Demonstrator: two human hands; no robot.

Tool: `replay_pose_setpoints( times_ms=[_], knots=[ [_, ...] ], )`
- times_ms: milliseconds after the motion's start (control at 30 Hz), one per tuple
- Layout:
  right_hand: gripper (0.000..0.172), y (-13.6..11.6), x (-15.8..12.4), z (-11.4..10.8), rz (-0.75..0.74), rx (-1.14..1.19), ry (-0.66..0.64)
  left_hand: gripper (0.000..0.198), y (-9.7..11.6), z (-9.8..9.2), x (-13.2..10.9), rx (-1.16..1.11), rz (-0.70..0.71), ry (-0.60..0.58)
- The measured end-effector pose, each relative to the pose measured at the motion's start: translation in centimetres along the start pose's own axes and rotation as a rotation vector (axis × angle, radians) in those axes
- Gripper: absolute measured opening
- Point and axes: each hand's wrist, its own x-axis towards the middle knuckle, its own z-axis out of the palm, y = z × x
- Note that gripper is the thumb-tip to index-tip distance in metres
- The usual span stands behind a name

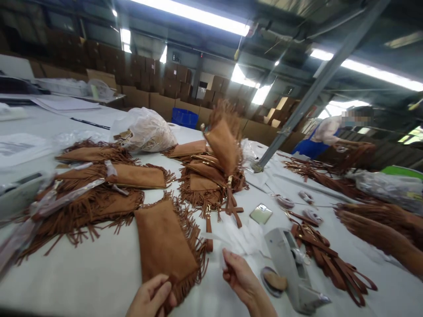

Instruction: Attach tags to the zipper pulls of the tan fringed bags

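Note:
A brown suede pouch [167, 242] with fringe along its edges lies flat in front of me. My left hand [152, 297] is closed at its lower edge, thumb and fingers pinching near the corner. To the right of the pouch, my right hand [241, 277] is closed in a pinch, with a bit of thin white paper at its fingertips. Crumpled white tissue paper [239, 233] lies just beyond that hand. Farther back, another fringed pouch [224, 145] is tipped up over a pile of pouches [205, 182], its fringe blurred and no hand on it.
More fringed pouches [139, 176] lie at left, near a clear plastic bag [145, 130]. On the right are a grey tape dispenser [287, 268], brown wrist straps [330, 255] and a phone [261, 213]. A metal post [310, 105] rises behind. A co-worker [325, 132] handles brown pieces.

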Motion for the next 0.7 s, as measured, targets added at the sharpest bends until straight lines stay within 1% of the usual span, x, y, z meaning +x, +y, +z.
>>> replay_pose_setpoints(
  times_ms=[67,100,200,300,367,400,433,467,533,600,633,700],
  knots=[
    [0.045,0.5,-1.5,2.5,0.055,0.117,-0.128,0.05,0.8,0.1,0.1,-0.066,-0.055,-0.04],
    [0.044,0.6,-2.2,3.6,0.06,0.133,-0.192,0.048,1.2,0.1,0.1,-0.097,-0.082,-0.067],
    [0.041,0.6,-3.8,6.2,0.031,0.068,-0.358,0.043,2.3,0.4,0.2,-0.177,-0.138,-0.142],
    [0.039,0.8,-4.8,7.7,0.023,0.021,-0.442,0.038,2.8,0.6,0.3,-0.215,-0.148,-0.172],
    [0.039,1.3,-5.1,8.2,0.041,0.024,-0.47,0.037,2.7,0.7,0.5,-0.212,-0.141,-0.163],
    [0.039,1.6,-5.1,8.3,0.056,0.039,-0.467,0.038,2.6,0.7,0.6,-0.205,-0.136,-0.146],
    [0.039,1.9,-5.2,8.3,0.075,0.068,-0.438,0.038,2.5,0.7,0.7,-0.198,-0.129,-0.123],
    [0.038,2.1,-5.2,8.3,0.095,0.112,-0.38,0.038,2.4,0.6,0.8,-0.186,-0.118,-0.097],
    [0.038,2.4,-5.2,8.1,0.148,0.247,-0.216,0.04,2.1,0.4,0.8,-0.14,-0.09,-0.062],
    [0.035,2.2,-5.3,7.8,0.198,0.407,-0.061,0.04,1.8,0.3,0.5,-0.077,-0.049,-0.051],
    [0.034,2.0,-5.3,7.8,0.215,0.48,-0.01,0.041,1.7,0.2,0.3,-0.044,-0.027,-0.055],
    [0.031,1.5,-5.5,7.8,0.233,0.588,0.044,0.041,1.4,0.3,-0.2,0.011,0.011,-0.072]
  ],
)
